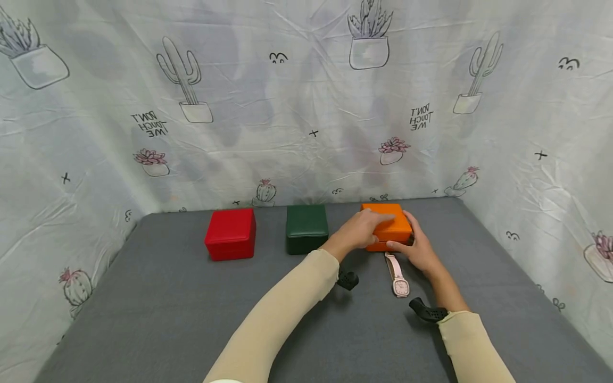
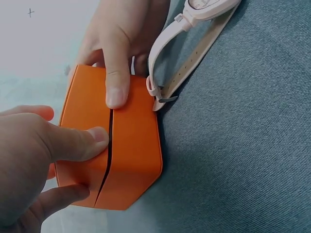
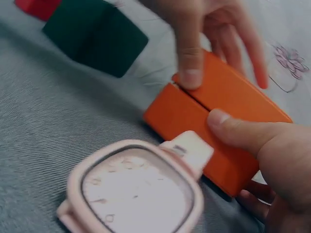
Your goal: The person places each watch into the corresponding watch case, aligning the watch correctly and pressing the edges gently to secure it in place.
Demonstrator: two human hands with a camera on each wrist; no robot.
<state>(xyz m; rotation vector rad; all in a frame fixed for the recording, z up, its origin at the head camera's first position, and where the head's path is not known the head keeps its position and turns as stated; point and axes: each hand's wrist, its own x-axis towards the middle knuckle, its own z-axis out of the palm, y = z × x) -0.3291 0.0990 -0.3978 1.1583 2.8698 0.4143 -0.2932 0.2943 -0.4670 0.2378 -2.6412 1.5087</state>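
An orange box (image 1: 395, 230) with a lid sits at the back right, a narrow dark gap showing along its front seam. My left hand (image 1: 356, 231) grips the lid, thumb on the front by the seam and fingers reaching over the top. From the right, my right hand (image 1: 423, 252) holds the box with its thumb (image 3: 226, 124) on the front at the seam; its other fingers go round the side and are partly hidden. A pink wristwatch (image 1: 400, 288) lies in front of the box, its buckled strap (image 2: 158, 58) reaching the box's base.
A dark green box (image 1: 307, 229) stands left of the orange one, and a red box (image 1: 231, 234) farther left. All rest on a grey cloth-covered table (image 1: 167, 308). Behind hangs a white curtain (image 1: 268, 106) printed with cacti. Black devices (image 1: 428, 311) are on both wrists.
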